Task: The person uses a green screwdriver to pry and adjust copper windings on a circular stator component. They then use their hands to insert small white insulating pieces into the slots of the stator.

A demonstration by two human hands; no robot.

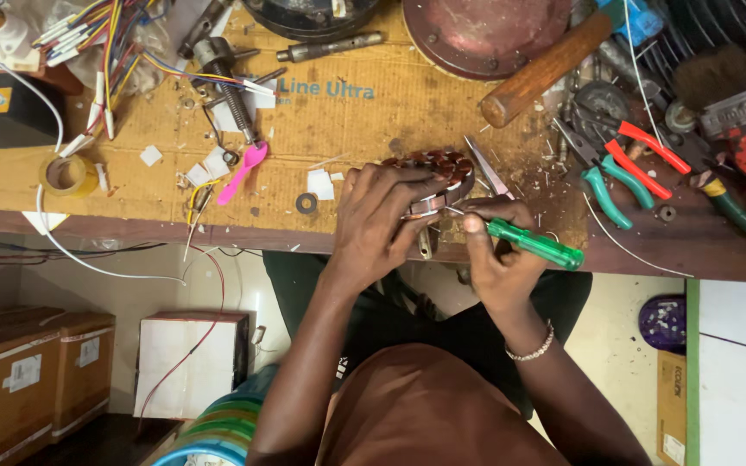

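The motor winding, a round ring of copper-brown coils on a metal core, sits at the near edge of the bench on a sheet of cardboard; the left hand is clamped over its near side, fingers spread across the coils; the right hand is closed around a green-handled screwdriver, whose thin shaft points at the ring's rim; scissors lie just beside the ring; a small washer and a pink plastic spoon lie to the left; a roll of tape sits further left; pliers with green and red grips lie to the right, near a wooden hammer handle; coloured wires crowd the far left corner; cardboard boxes stand on the floor below the bench.
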